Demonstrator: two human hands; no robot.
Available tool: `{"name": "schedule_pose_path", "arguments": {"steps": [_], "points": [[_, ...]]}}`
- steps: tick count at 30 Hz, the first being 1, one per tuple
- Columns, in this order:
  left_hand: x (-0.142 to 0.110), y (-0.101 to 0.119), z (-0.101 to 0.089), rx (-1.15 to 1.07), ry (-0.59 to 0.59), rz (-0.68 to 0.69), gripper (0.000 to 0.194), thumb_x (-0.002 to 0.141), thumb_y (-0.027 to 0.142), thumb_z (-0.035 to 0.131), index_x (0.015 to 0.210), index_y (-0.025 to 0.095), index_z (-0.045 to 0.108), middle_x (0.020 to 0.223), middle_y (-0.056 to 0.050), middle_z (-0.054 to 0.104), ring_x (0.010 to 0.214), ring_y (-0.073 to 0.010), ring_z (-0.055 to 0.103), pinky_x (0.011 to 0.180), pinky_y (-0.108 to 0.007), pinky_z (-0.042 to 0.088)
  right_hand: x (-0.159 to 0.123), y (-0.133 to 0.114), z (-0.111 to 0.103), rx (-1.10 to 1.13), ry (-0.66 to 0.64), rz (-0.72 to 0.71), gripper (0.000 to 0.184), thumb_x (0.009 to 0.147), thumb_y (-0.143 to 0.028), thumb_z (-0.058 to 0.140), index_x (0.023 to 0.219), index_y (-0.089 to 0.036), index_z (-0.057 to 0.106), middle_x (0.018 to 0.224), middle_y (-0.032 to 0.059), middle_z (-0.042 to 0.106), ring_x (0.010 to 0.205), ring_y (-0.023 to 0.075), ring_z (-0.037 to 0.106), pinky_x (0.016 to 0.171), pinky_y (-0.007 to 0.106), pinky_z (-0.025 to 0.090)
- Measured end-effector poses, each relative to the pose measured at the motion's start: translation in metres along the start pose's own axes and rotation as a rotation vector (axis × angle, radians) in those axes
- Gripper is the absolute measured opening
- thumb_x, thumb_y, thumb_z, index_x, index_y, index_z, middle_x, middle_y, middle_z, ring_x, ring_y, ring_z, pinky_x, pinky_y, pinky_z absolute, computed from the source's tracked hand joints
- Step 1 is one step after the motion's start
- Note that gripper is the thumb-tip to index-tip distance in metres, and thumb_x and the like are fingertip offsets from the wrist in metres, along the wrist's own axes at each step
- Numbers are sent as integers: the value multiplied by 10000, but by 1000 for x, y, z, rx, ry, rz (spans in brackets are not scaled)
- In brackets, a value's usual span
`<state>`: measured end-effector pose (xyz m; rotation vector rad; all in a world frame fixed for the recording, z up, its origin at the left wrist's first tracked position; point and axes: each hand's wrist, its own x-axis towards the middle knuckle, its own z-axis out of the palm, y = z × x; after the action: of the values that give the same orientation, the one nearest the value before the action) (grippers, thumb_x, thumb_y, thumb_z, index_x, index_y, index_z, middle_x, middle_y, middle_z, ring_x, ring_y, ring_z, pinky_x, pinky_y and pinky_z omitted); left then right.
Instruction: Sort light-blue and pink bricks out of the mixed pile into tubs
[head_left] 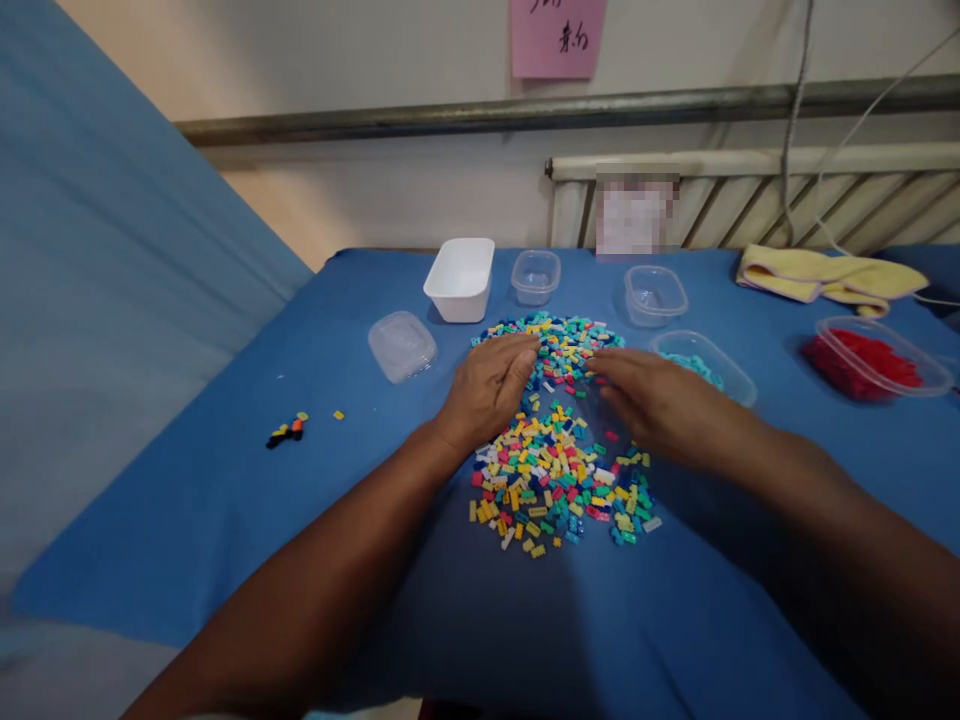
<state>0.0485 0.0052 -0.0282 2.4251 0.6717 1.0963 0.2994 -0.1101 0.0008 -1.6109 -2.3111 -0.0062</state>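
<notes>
Many small coloured toy building bricks lie in two heaps on the blue cloth, one nearer me and one farther off. At the left side of the far heap rests my left hand, its fingers stretched out and side by side. Facing it from the right is my right hand, fingers extended with a gap below them. Between the two palms more bricks show in yellow, teal, pink and blue. Neither hand visibly holds anything. The undersides of both hands are hidden.
Behind the heaps stand a white tub and clear containers. Teal bricks sit in a clear container, red pieces in another. A clear lid, several dark and yellow pieces and a yellow cloth lie around.
</notes>
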Motion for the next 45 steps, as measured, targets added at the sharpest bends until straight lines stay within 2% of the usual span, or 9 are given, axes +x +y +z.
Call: {"name": "schedule_pose_path", "arguments": {"steps": [8,14,18,21,26,31,34,39,45], "points": [[-7,20,0,153,-528,144,510,1173,486,394,1450,169,682,1597,-127,596,1553,-275,506,1338,-537,318,-11,-27,33,-130,-153,83,580,1132,-362,395,1510,50,552,1565,355,574,1560,443,465,1225,616,445],[-6,21,-4,27,-227,190,408,1166,386,445,1158,164,788,1209,-85,815,1180,-219,763,1127,-428,555,-3,-34,12,-13,-159,71,455,1156,-316,320,1346,-91,666,1359,230,732,1290,337,694,1113,488,545],[-8,19,0,107,-353,222,436,1157,426,465,1366,153,731,1459,-125,708,1426,-286,636,1242,-512,479,-3,-34,18,-135,-145,-13,460,1147,-281,352,1396,-20,636,1458,278,672,1464,373,571,1209,509,459],[-9,21,-3,25,-383,223,408,1160,398,453,1261,179,783,1343,-101,774,1307,-250,719,1160,-434,556,-4,-35,11,-93,-209,15,434,1157,-319,343,1284,-104,698,1293,214,765,1230,332,725,1040,456,558],[-6,20,-12,-161,-43,-51,441,1165,438,442,1185,195,809,1251,-87,805,1208,-232,756,1108,-423,584,-3,-32,2,-109,-153,98,451,1156,-332,338,1282,-117,714,1253,211,781,1161,346,745,992,467,560],[-6,14,-14,-181,55,-201,530,1170,496,411,1049,178,817,1076,-88,813,1038,-220,761,969,-373,585,-4,-42,8,-110,-203,20,443,1157,-351,366,1278,-102,712,1290,224,769,1250,358,714,1039,474,550],[-4,10,-15,-133,49,-188,522,1170,484,414,1001,169,794,1006,-82,781,967,-205,731,904,-353,552,-3,-46,4,-60,-223,81,457,1170,-377,321,1161,-173,730,1083,146,797,1029,306,764,924,435,577],[0,3,-22,23,-104,-175,468,1145,430,466,798,176,649,823,-42,653,817,-182,621,794,-336,478,-4,-43,10,-53,-135,12,446,1153,-370,391,1300,-102,717,1309,227,748,1265,364,695,1082,486,532],[-1,5,-34,-28,-288,-244,427,1130,426,485,844,185,690,815,-7,693,761,-163,634,742,-311,467,-8,-53,-2,101,-123,65,397,1157,-346,397,1223,-208,763,1045,106,831,928,280,789,809,391,586]]}}
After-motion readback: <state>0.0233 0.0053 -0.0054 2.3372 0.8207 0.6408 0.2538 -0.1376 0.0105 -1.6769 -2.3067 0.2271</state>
